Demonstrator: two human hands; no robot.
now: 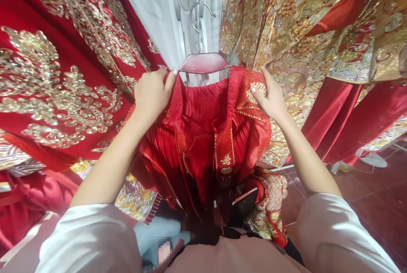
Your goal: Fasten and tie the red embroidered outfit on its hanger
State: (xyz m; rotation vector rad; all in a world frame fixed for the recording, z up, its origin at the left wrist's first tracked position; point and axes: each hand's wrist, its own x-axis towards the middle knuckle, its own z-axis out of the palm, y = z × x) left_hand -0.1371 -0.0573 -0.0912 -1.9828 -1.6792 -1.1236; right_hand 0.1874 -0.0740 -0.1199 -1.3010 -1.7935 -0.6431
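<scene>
A red dress (203,120) with gold trim and gathered fabric hangs in front of me on a red clothes hanger (205,63) with a metal hook. My left hand (154,90) is closed on its left shoulder, thumb pointing up beside the hanger's end. On the opposite side, my right hand (269,95) grips the other shoulder, its thumb resting on the gold-embroidered patch. The lower part of the dress falls into shadow near my body.
Red fabric with gold sequin work (47,78) hangs close on the left. Gold patterned garments (299,40) hang on the right. Behind the hanger are white hanging fabric and rails. An embroidered red-and-gold piece (273,196) lies low at right, above the tiled floor (362,192).
</scene>
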